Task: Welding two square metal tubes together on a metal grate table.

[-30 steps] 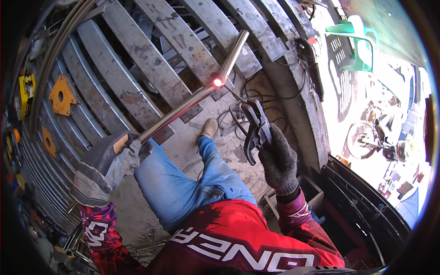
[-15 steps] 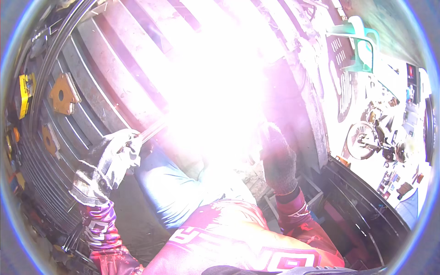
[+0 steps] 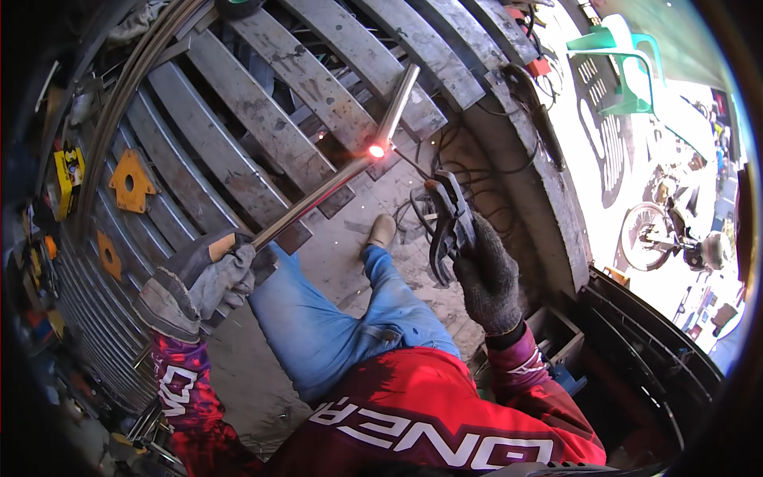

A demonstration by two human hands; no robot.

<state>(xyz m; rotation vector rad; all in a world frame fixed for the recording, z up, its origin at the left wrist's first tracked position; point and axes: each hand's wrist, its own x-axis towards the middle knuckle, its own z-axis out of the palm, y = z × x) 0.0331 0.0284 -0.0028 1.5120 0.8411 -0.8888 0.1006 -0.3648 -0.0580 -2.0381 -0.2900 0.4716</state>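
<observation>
My left hand (image 3: 199,282), in a grey leather glove, is closed around the near end of a long metal tube (image 3: 314,202). At its far end the tube meets a shorter metal tube (image 3: 400,99) at an angle, and the joint (image 3: 377,150) glows red-white. My right hand (image 3: 490,278), in a dark knit glove, grips a black welding electrode holder (image 3: 451,219). From its jaws a thin electrode (image 3: 413,164) reaches toward the joint; whether its tip touches I cannot tell. Small sparks are scattered about.
Under the tubes lies a slatted metal bench (image 3: 262,115). An orange welding magnet (image 3: 131,182), a second orange magnet (image 3: 109,254) and a yellow box (image 3: 68,181) lie left. Cables (image 3: 477,179) loop on the floor beside a metal beam (image 3: 548,207). Right stand a green chair (image 3: 632,75) and a motorcycle (image 3: 648,234).
The blinding white arc glare over the middle has gone, leaving a small glowing joint. The tubes, bench and electrode holder now show clearly. Both hands stay in nearly the same places.
</observation>
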